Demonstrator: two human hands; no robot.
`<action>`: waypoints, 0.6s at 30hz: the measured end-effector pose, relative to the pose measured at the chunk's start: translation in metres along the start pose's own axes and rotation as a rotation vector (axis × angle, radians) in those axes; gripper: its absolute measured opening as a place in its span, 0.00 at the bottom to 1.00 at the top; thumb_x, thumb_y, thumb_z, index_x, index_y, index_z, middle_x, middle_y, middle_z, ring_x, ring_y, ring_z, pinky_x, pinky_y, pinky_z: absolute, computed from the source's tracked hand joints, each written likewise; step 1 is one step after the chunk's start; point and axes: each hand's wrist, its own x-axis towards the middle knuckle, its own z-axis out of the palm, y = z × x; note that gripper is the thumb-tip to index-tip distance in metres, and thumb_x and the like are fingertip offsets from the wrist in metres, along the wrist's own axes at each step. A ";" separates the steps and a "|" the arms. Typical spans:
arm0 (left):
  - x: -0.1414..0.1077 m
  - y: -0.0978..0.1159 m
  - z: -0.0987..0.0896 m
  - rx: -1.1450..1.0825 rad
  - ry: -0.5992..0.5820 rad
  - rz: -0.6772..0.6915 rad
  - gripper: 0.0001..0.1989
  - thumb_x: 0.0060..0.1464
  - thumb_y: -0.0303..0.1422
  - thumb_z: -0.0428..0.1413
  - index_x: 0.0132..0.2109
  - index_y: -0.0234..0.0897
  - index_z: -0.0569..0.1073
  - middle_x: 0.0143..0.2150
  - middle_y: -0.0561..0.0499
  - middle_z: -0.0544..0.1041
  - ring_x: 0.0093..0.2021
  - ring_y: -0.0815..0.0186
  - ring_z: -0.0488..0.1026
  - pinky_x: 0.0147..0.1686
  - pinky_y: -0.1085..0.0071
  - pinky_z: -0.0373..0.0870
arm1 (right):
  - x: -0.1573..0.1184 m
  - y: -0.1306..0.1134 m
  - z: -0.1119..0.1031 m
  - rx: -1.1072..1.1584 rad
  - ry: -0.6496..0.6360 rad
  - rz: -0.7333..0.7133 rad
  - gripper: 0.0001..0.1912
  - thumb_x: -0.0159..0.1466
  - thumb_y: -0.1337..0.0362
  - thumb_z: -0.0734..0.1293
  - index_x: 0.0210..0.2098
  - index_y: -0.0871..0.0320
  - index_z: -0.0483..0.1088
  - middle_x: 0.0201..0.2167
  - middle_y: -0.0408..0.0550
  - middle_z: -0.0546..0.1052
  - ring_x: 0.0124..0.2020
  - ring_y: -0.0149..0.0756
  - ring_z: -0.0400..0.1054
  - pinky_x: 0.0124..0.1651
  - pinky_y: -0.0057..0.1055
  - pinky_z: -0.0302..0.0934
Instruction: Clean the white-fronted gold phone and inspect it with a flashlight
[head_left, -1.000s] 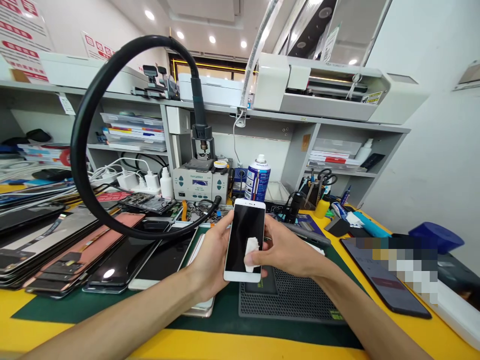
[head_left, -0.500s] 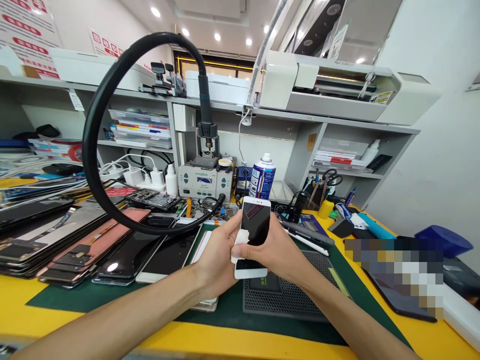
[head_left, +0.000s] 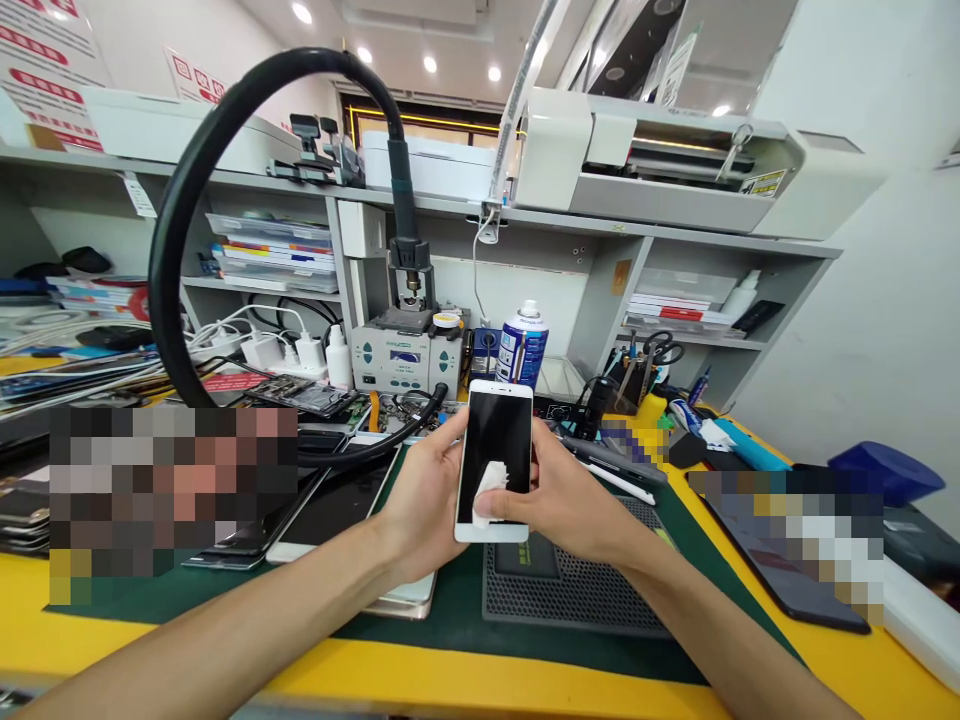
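Observation:
A white smartphone [head_left: 498,430] with a dark screen is held upright in front of me, above the bench. My left hand [head_left: 427,500] is closed around its left side, the fingers partly hidden behind it. With my right hand [head_left: 566,490] I press a crumpled white tissue [head_left: 493,480] under the thumb onto the lower screen. The other right fingers are at the phone's right edge, partly out of sight. Below the phone lie a dark perforated mat [head_left: 577,590] and another phone [head_left: 412,595], half covered by my left arm.
A green mat [head_left: 465,630] covers part of the yellow bench [head_left: 420,685]. Phones and screens [head_left: 341,510] lie to the left, under a looping black hose [head_left: 161,270]. Behind stand a grey hot-air station [head_left: 401,360] and a blue spray can [head_left: 523,345]. Tools in a holder [head_left: 637,375] stand right.
The tissue and my right thumb have moved from the phone's left edge onto the lower middle of the screen. The phone has shifted slightly left and up in view.

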 end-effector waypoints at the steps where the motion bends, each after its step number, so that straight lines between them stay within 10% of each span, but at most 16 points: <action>1: 0.000 0.001 0.000 0.000 0.000 -0.003 0.29 0.64 0.50 0.47 0.50 0.28 0.79 0.35 0.40 0.82 0.31 0.56 0.79 0.33 0.65 0.74 | -0.001 -0.002 -0.004 0.034 -0.046 0.005 0.31 0.57 0.60 0.75 0.55 0.53 0.60 0.42 0.44 0.71 0.41 0.39 0.70 0.40 0.34 0.68; 18: 0.001 0.001 -0.001 -0.001 -0.011 0.004 0.28 0.65 0.49 0.46 0.51 0.30 0.78 0.40 0.39 0.82 0.40 0.53 0.79 0.43 0.61 0.73 | -0.004 -0.006 -0.032 0.005 -0.262 0.029 0.25 0.56 0.71 0.73 0.50 0.54 0.64 0.37 0.41 0.67 0.36 0.33 0.65 0.38 0.31 0.65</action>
